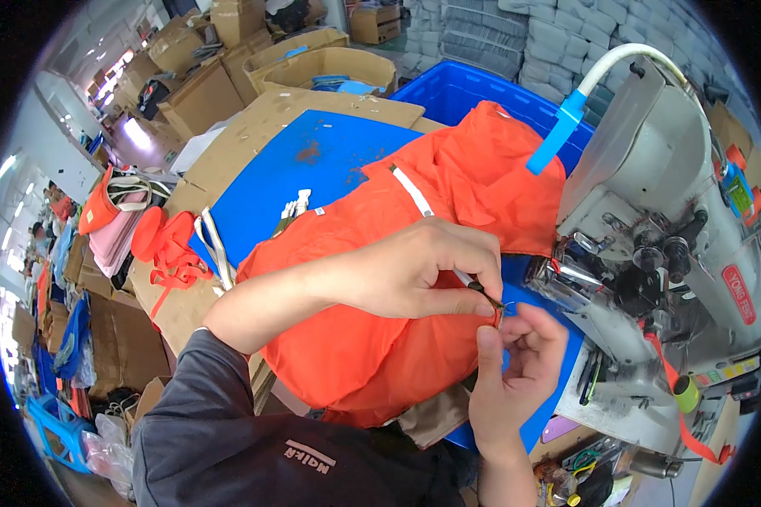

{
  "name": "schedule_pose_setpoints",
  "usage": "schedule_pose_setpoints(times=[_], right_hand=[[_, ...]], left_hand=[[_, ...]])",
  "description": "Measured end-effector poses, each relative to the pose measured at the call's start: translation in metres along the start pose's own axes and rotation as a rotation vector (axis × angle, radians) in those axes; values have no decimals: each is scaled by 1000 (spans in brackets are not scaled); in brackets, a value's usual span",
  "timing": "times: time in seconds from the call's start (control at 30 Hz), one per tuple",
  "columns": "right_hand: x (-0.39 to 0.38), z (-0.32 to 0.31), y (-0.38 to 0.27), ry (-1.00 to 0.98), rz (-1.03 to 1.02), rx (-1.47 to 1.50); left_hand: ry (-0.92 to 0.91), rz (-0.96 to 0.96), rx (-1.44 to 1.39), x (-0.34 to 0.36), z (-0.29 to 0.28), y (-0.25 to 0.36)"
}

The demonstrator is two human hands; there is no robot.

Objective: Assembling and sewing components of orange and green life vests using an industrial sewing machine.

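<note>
A large piece of orange fabric [355, 355] lies bunched in front of me, with a white strip [412, 191] running across it. Thumb and fingers of my left hand [423, 270] pinch a dark-trimmed edge of this fabric. Close against the same edge is my right hand [516, 372], its fingers curled and its thumb raised. Whatever sits between the right fingertips, perhaps a thin thread, is too small to make out. Just right of both hands stands a grey sewing machine [668, 160], its needle area near the fabric's edge.
Under the fabric is a blue work surface [271, 169] edged with cardboard. White buckles [296, 205] and a tangle of orange webbing [173, 249] lie left. A blue crate [448, 84] stands behind. A light-blue tube end [558, 131] hangs over the fabric. Scissors [583, 460] lie lower right.
</note>
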State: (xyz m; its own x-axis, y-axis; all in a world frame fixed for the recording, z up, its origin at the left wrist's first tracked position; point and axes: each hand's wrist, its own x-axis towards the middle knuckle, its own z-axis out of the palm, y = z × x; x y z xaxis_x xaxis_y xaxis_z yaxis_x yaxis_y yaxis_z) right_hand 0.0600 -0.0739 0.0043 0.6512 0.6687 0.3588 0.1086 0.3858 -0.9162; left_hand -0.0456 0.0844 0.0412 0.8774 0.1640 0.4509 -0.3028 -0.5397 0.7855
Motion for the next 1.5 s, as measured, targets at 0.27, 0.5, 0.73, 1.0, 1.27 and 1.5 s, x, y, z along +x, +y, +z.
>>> schedule_pose_setpoints(times=[0.27, 0.5, 0.73, 1.0, 1.27, 1.5], right_hand=[[6, -19, 12, -157, -221, -361], [14, -34, 14, -70, -337, -466], [17, -42, 25, -38, -317, -521], [18, -40, 26, -61, -325, -523], [22, -26, 8, -136, -316, -352], [38, 5, -3, -41, -75, 12]], left_hand=[[4, 23, -28, 7, 5, -3], [5, 15, -94, 26, 20, -13], [-26, -46, -21, 34, 27, -25], [-61, -76, 65, 28, 20, -28], [-221, -418, 76, -21, -50, -62], [186, -32, 1061, -29, -86, 28]])
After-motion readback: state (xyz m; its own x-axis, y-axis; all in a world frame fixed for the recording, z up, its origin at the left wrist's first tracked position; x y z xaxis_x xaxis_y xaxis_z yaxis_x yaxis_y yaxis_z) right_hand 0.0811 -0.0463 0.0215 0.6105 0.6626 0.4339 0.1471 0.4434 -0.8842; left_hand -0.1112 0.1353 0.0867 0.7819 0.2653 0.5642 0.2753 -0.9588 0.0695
